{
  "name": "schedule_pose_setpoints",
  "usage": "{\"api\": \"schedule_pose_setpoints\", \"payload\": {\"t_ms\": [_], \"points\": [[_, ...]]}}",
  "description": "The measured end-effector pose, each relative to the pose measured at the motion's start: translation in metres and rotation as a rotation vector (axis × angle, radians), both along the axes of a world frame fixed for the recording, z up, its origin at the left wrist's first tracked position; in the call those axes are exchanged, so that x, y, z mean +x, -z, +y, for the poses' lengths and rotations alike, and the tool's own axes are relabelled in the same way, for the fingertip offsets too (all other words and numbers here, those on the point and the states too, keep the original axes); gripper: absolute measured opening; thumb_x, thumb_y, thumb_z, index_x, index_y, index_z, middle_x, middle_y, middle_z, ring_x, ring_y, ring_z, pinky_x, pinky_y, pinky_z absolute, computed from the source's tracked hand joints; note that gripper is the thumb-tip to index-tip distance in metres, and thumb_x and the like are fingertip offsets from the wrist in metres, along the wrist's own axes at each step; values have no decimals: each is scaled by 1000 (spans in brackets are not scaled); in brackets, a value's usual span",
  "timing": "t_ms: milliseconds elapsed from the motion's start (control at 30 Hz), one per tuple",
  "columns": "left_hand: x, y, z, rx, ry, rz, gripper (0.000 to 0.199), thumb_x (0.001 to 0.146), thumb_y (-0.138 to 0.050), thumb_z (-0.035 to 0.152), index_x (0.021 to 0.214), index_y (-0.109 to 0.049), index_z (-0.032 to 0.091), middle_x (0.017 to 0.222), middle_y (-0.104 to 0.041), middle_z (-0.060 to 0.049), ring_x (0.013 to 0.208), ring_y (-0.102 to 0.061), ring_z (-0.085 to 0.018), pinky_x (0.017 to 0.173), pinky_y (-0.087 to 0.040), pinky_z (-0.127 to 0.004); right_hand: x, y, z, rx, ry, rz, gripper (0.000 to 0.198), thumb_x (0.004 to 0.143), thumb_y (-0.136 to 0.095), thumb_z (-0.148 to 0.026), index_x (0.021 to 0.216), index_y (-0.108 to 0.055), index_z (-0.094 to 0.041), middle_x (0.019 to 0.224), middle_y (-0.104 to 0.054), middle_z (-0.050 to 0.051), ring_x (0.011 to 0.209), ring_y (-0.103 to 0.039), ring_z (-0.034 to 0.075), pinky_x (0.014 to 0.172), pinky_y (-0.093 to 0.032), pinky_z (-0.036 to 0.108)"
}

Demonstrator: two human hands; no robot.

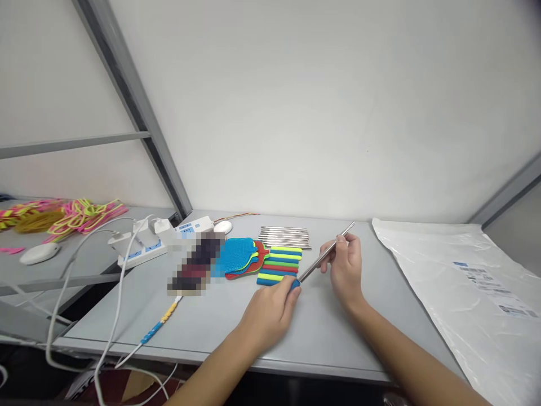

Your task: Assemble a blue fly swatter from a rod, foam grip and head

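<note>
Grip [295, 285]: blue, wrapped in my closed left hand [270, 310].
Rod [313, 267]: meets the grip, pinched by my right hand [345, 268].
Bag [439, 270]: white, counter's [338, 341] right edge; I can't see contents.

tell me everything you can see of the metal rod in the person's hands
The rod is slim, straight and silvery, with a shiny surface that looks like metal. It slants over the table, its bare far tip pointing away and to the right. The near end meets a blue piece in the grip of the left hand; whether it goes inside is hidden. The grip of the right hand closes on its upper part, just short of the tip.
</note>
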State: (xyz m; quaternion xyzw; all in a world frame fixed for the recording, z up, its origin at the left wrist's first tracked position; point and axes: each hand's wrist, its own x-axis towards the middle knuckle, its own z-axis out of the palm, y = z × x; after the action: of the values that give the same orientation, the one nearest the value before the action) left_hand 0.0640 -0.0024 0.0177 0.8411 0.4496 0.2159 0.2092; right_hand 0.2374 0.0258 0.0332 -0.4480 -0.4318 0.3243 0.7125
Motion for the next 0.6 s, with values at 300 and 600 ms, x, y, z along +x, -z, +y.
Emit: {"api": "schedule_pose_setpoints", "payload": {"t_ms": [300,600], "points": [[-1,3,2,-11,-11,49,29,98,-24,39,100,-49,24,76,-64,-2,65,-57,-21,55,-26,-28,-7,2,-1,-32,-4,22,19,96,-38,-45,96,-36,-26,70,-60,-7,41,-52,8,44,-43,22],[-1,4,2,6,0,39,28,98,-26,38,99,-49,24,81,-65,-3,69,-60,-22,56,-27,-28,-9,2,-3,-20,2,17,18,97,-37,-44,96,-37,-26,70,-59,-7,42,-53,8,44,-42,22]]}}
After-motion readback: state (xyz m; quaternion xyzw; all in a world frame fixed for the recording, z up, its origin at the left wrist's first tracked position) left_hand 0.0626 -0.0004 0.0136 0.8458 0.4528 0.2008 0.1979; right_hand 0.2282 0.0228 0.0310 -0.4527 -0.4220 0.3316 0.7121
